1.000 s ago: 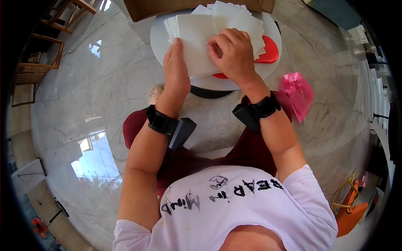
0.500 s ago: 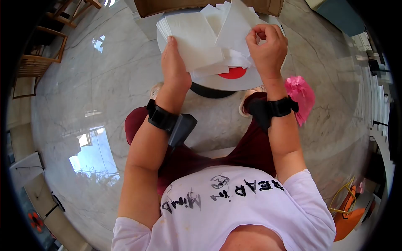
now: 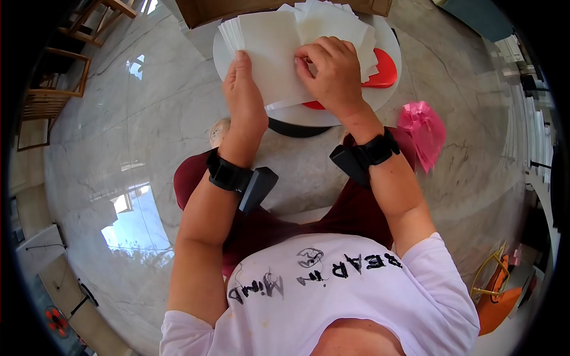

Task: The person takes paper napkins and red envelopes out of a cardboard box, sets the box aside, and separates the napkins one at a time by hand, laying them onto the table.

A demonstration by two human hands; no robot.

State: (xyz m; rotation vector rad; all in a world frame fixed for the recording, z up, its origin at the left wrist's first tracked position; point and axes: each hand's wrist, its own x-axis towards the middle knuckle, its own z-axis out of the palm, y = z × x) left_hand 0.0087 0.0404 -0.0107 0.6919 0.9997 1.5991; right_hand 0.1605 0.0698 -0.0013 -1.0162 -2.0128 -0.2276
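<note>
My left hand [image 3: 244, 98] holds a fanned stack of white sheets [image 3: 267, 56] by its left edge, thumb on top and the other fingers hidden beneath. At the stack's right edge, my right hand [image 3: 333, 74] has thumb and index finger pinched together on the top sheet. More white sheets [image 3: 338, 26] lie overlapping behind my right hand. They rest over a red patterned area [image 3: 383, 70] on a round white stool [image 3: 389, 38].
An open cardboard box [image 3: 219, 10] stands beyond the stool. On the floor to the right lies a pink plastic bag [image 3: 423, 133]. An orange bag [image 3: 497, 308] is at the lower right, and wooden chairs [image 3: 50, 101] are at the upper left.
Half a second ago my right hand held a lifted sheet out to the right. Now it is back at the stack's right edge, and that sheet lies among the loose ones.
</note>
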